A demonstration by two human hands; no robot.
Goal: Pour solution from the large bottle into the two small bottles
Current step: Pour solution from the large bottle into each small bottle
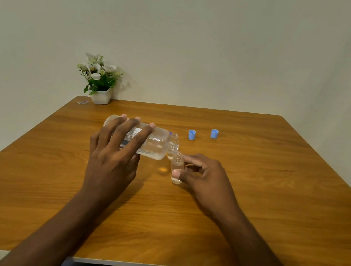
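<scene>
My left hand (pixel 116 145) grips the large clear bottle (pixel 156 144), which is tipped on its side above the table with its open neck pointing right. Its mouth is right at the top of a small clear bottle (pixel 177 165) that stands on the wooden table (pixel 253 193). My right hand (pixel 206 178) pinches that small bottle between thumb and forefinger. A second small clear bottle (pixel 174 137) stands uncapped just behind the large bottle's neck. Part of the large bottle's label is hidden under my left fingers.
Two blue caps (pixel 191 134) (pixel 214 133) lie on the table behind and to the right of the bottles. A white pot of artificial flowers (pixel 100 86) stands at the far left corner by the wall. A small scrap (pixel 82 102) lies beside it.
</scene>
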